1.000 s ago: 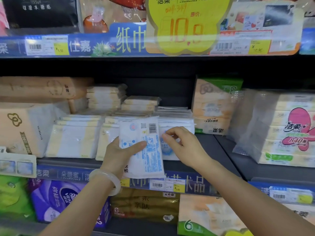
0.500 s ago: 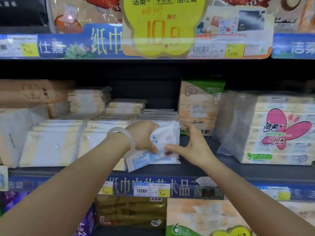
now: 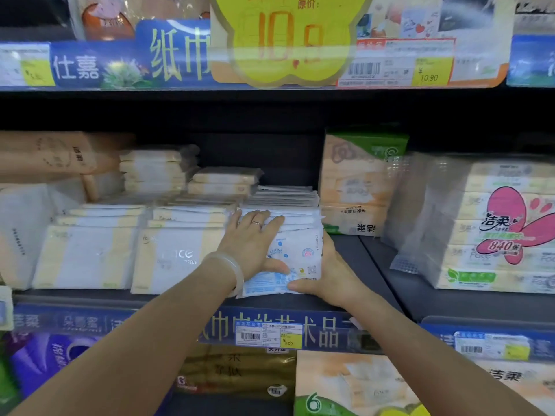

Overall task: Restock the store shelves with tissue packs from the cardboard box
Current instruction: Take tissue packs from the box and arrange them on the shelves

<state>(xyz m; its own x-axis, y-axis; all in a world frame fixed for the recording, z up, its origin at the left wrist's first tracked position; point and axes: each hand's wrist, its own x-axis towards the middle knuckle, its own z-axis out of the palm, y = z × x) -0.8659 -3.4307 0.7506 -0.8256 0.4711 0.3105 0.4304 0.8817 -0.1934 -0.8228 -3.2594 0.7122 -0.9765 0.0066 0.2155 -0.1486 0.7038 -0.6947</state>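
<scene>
From the head camera, both arms reach forward to the middle shelf (image 3: pixel 375 265) of a store rack. The left hand (image 3: pixel 252 244) lies flat, fingers straight and spread, pressing on the front face of a white tissue pack (image 3: pixel 300 253) with blue print. A ring sits on one finger and a pale bangle (image 3: pixel 231 265) circles the wrist. The right hand (image 3: pixel 330 274) cups the same pack from its right side and lower edge, thumb along the bottom front, the other fingers hidden behind the pack, so it grips the pack between thumb and fingers. The pack stands leaning at the front of a stack of similar white packs (image 3: pixel 282 202), directly between the two hands and resting on the shelf.

Left of the left hand stand rows of cream-and-white flat packs (image 3: pixel 87 256), with more of them piled behind. Beyond the right hand, further back, stands a tall orange and green bundle (image 3: pixel 357 181), and well to the right of it a large clear-wrapped bundle with a pink flower mark (image 3: pixel 504 226). Below the hands, a blue strip along the shelf edge carries a price tag (image 3: pixel 268 334) with a yellow corner. Above the hands, a yellow price sign (image 3: pixel 288 37) hangs from the upper shelf edge. Under the arms, the lower shelf holds a purple pack (image 3: pixel 45 361) and a brownish pack (image 3: pixel 234 373); the picture is blurred there.
</scene>
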